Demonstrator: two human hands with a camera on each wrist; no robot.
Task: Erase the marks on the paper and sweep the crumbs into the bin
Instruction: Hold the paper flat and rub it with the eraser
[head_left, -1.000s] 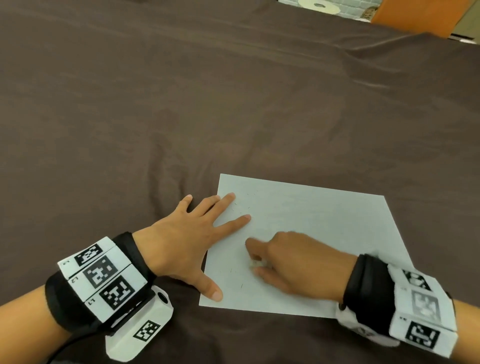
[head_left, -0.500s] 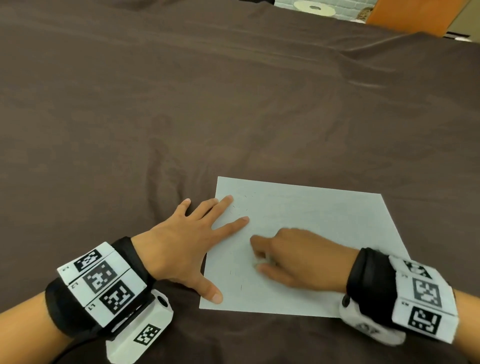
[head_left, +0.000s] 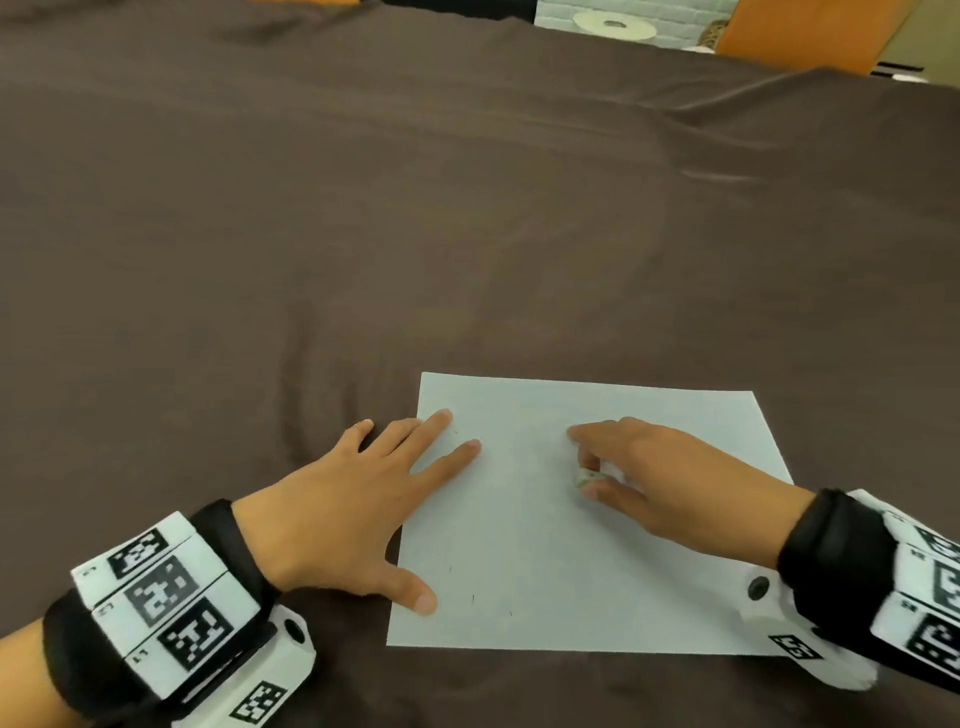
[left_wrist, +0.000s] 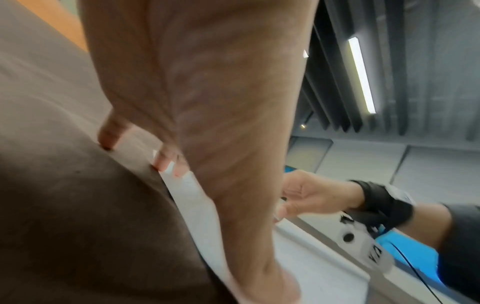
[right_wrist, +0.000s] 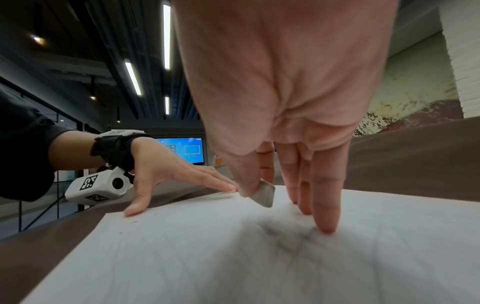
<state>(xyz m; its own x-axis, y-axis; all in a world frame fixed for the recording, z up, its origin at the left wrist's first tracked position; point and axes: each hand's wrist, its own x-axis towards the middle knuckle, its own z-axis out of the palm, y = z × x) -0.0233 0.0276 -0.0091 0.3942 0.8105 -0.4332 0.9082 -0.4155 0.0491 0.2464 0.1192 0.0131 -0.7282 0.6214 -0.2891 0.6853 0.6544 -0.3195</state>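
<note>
Right hand (head_left: 654, 473) shifted up the paper (head_left: 545, 587), grip pinching eraser (head_left: 587, 477), left hand (head_left: 337, 514) flat on paper edge

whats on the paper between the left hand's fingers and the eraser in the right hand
Only bare white paper sheet, seen in the head view, between the flat left hand and the small grey eraser the right hand pinches.
</note>
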